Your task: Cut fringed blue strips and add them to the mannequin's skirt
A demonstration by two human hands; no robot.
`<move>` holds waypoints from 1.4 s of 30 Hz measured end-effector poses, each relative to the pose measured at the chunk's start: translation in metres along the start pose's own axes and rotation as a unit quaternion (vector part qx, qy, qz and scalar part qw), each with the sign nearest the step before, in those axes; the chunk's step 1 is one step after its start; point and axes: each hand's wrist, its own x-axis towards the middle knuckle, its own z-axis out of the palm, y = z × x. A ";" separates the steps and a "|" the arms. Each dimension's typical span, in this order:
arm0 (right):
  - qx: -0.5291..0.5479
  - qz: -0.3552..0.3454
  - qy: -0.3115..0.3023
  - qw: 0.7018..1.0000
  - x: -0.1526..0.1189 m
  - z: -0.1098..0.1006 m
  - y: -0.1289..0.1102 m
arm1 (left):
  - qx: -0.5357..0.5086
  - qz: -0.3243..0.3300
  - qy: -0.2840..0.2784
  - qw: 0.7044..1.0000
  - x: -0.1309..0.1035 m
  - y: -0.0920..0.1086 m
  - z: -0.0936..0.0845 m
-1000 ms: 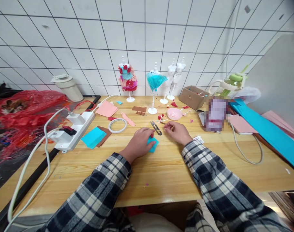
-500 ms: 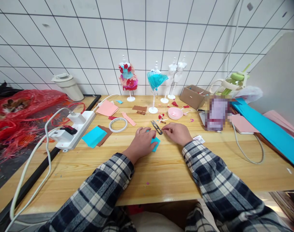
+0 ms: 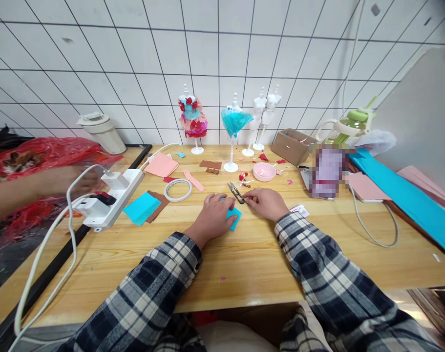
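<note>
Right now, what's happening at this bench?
The person's left hand lies over a small blue paper-like sheet on the light wooden table. The right hand is beside the black-handled metal snips; whether it touches them is unclear. Beyond the snips stands a white mannequin dressed in fanned blue material. At far left, another person's blurred hand shows against red plastic sheeting.

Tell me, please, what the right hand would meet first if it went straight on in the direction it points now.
Most likely the right hand would first meet the handle of the small scissors; its fingertips look very close, and whether they touch is unclear.
</note>
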 end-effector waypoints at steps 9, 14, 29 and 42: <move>0.000 0.012 -0.010 1.000 -0.001 -0.002 -0.007 | -0.023 -0.003 0.001 1.000 0.000 0.000 0.000; -0.027 0.045 -0.006 0.999 -0.003 0.002 -0.016 | -0.052 -0.010 0.017 0.998 0.000 -0.002 -0.004; -0.025 0.142 0.020 0.989 0.006 0.003 -0.019 | -0.077 -0.024 0.040 0.996 -0.001 -0.013 0.000; -0.009 0.086 0.018 0.996 -0.001 0.001 -0.021 | -0.115 0.019 0.038 0.992 -0.001 -0.005 -0.005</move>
